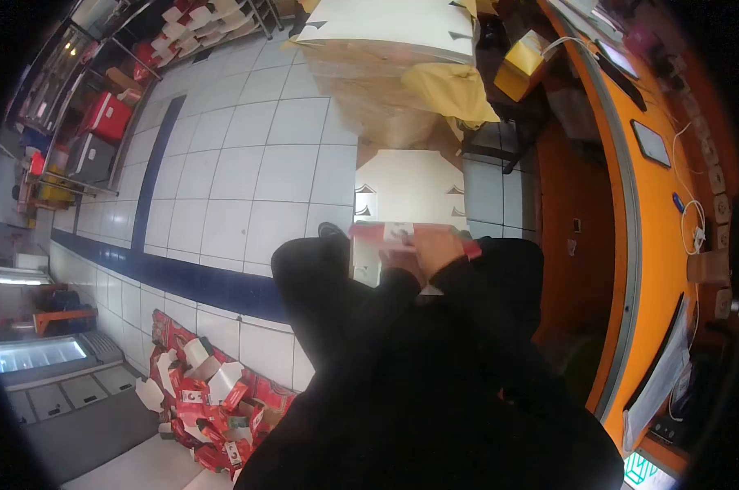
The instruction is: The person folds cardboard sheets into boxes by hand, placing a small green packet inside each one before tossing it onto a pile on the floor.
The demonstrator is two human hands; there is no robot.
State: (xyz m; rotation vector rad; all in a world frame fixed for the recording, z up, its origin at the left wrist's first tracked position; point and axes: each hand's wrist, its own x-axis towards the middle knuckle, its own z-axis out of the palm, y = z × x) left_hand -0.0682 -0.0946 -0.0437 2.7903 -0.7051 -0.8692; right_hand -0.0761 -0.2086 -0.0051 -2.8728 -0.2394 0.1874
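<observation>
A red carton (pixel 372 233) with a white label lies across my lap, slightly blurred. My right hand (pixel 441 249) is closed over its near side, right of the label. Close beside it, my left hand (pixel 402 260) grips the carton's lower edge, its fingers partly hidden. Just beyond the hands, between my knees, are flat white carton blanks (pixel 410 184) with dark cut-out marks at the sides.
More white blanks (pixel 386 24) lie ahead above crumpled brown wrapping (pixel 377 90). Folded red cartons (pixel 210 408) are heaped on the left. An orange counter (pixel 659 212) with a tablet (pixel 651 144) runs along the right. Shelves (pixel 92 155) stand far left.
</observation>
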